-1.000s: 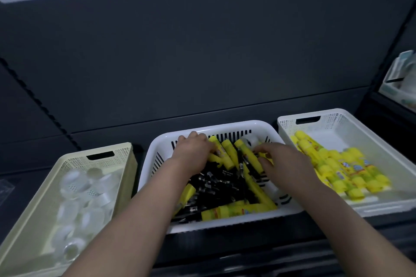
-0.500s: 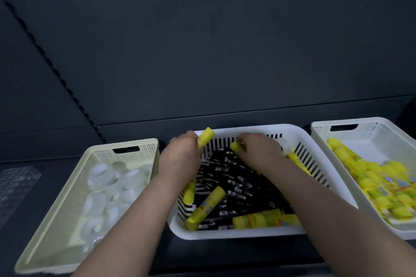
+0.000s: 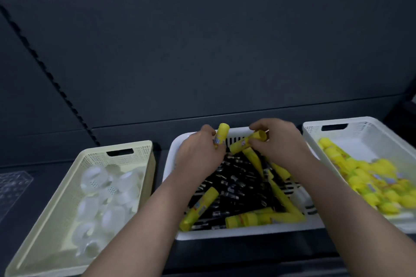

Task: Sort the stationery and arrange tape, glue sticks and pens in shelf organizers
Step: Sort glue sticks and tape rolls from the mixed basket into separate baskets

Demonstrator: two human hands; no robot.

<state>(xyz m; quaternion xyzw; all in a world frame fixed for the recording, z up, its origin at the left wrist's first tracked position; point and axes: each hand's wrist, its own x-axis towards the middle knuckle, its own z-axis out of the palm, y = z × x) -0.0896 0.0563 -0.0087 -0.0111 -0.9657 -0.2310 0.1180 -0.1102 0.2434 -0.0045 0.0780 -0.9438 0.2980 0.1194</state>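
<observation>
A white slotted basket (image 3: 225, 234) in the middle holds several black pens (image 3: 234, 184) mixed with yellow glue sticks (image 3: 199, 208). My left hand (image 3: 200, 155) is over its far left part, closed around an upright yellow glue stick (image 3: 221, 134). My right hand (image 3: 280, 144) is over the far right part and grips another yellow glue stick (image 3: 247, 143), held nearly level. A cream basket (image 3: 74, 164) on the left holds several clear tape rolls (image 3: 94, 177). A white basket (image 3: 315, 141) on the right holds many yellow glue sticks (image 3: 369, 182).
All three baskets stand side by side on a dark shelf with a dark back panel (image 3: 202, 63). A clear plastic sheet (image 3: 11, 186) lies at the far left. The shelf's front edge runs along the bottom of the view.
Both hands have lifted glue sticks out of the pen pile to the basket's far rim. The right hand's stick now shows fully. The view has shifted slightly.
</observation>
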